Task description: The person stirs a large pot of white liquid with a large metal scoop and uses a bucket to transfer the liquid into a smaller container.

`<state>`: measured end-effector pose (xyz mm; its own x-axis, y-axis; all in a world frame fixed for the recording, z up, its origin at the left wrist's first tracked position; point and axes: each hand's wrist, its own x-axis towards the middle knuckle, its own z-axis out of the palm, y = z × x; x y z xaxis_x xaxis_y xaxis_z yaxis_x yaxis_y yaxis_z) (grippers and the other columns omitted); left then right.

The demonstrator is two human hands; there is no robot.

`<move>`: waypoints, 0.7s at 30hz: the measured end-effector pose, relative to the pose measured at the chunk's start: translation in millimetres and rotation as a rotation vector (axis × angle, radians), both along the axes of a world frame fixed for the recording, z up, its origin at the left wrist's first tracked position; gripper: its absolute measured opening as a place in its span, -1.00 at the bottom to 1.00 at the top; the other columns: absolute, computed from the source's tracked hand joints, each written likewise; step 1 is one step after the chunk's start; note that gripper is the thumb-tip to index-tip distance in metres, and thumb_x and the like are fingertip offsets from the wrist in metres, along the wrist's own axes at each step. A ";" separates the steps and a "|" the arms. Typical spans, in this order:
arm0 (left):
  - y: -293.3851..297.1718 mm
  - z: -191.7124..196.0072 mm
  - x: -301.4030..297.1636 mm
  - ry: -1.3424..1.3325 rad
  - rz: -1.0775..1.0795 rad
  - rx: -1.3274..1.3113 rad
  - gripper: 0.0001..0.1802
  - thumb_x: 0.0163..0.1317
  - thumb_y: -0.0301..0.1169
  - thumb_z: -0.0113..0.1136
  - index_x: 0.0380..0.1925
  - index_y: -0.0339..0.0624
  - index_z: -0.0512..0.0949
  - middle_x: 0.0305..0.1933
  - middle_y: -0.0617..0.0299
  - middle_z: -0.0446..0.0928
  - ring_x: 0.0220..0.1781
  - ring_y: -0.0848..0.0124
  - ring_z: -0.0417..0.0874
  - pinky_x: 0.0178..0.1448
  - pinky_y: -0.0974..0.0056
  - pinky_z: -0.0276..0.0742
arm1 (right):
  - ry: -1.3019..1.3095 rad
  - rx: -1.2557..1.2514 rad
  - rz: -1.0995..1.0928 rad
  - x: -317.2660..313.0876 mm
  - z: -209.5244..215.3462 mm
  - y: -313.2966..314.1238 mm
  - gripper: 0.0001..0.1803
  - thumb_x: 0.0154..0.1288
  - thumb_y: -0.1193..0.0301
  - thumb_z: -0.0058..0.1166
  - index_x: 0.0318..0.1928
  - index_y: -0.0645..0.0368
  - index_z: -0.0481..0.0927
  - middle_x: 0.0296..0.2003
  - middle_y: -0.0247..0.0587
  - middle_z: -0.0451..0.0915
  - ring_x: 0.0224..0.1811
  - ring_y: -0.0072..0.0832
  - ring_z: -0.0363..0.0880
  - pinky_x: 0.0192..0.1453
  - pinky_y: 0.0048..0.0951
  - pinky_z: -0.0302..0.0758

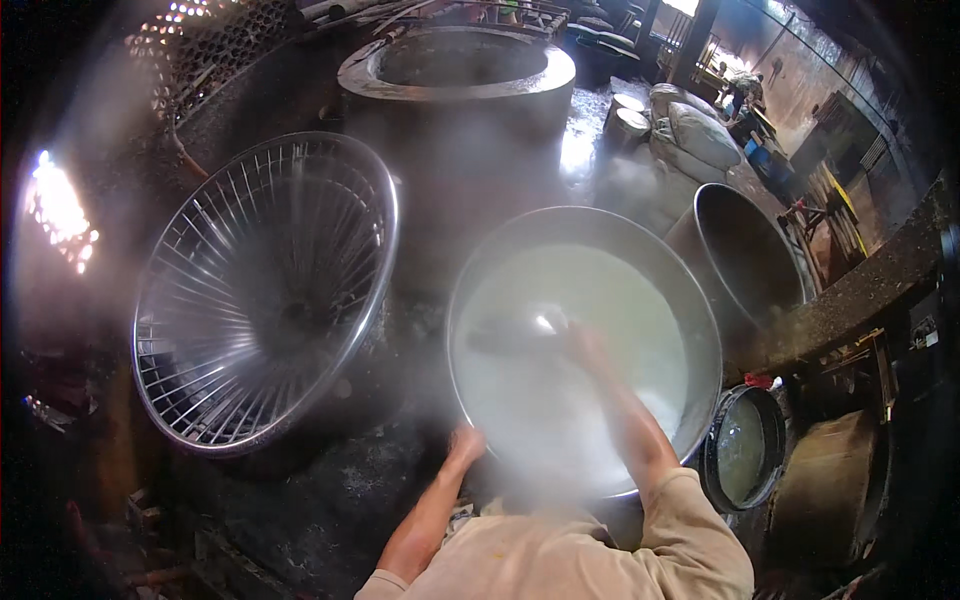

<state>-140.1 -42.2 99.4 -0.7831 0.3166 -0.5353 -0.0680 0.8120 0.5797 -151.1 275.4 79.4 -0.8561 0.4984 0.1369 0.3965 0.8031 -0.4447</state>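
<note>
A large round metal tub (705, 300) stands in front of me, holding milky, pale greenish-white liquid (600, 275). My left hand (467, 440) is closed on the tub's near left rim. Over the middle of the tub, my right hand (580, 342) is closed on a shallow metal bowl (505, 335) at the liquid's surface. Steam blurs this hand and the bowl, so its exact shape and how deep it sits cannot be made out. A bright glint shows on the bowl beside my fingers.
A wide slatted metal basket (225, 385) leans at the left. Behind the tub rises a big cylindrical vat (450, 150) with a thick rim. To the right are an empty metal drum (745, 255), a dark bucket (742, 455) with liquid and stacked sacks (700, 135). A person (742, 88) is far back.
</note>
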 end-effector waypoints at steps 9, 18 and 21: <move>-13.2 -15.2 3.1 0.076 -0.037 0.092 -0.56 -0.01 -0.22 -0.07 -0.37 -0.48 0.45 -0.31 -0.31 0.43 -0.21 -0.07 0.48 -0.14 0.05 0.38 | -0.449 -0.115 -0.080 91.4 -63.9 -0.3 -0.66 -0.17 0.38 0.13 -0.29 0.25 0.50 -0.26 0.01 0.49 -0.14 -0.10 0.43 -0.11 -0.19 0.40; -20.1 -63.9 4.3 0.336 -0.345 -0.113 -0.68 0.11 -0.40 -0.26 -0.35 -0.33 0.49 -0.28 -0.25 0.43 -0.19 -0.02 0.48 -0.10 0.02 0.37 | -0.357 -0.436 -0.188 239.5 -51.4 18.1 -0.69 -0.12 0.40 0.02 -0.29 0.26 0.46 -0.29 0.06 0.49 -0.15 -0.10 0.43 -0.09 -0.19 0.38; -0.7 -49.1 7.3 0.135 -0.241 -0.156 -0.63 0.18 -0.29 -0.28 -0.16 -0.28 0.41 -0.09 -0.24 0.34 -0.04 -0.02 0.39 0.02 0.04 0.30 | -0.357 -0.464 -0.207 293.7 -42.0 43.7 -0.70 -0.12 0.41 0.00 -0.29 0.26 0.45 -0.30 0.08 0.49 -0.17 -0.07 0.44 -0.10 -0.20 0.38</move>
<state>-132.8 -42.9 50.3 -0.7627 0.4242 -0.4882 0.2067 0.8752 0.4374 142.6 319.1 37.4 -0.6884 0.5978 -0.4108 0.7120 0.4488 -0.5399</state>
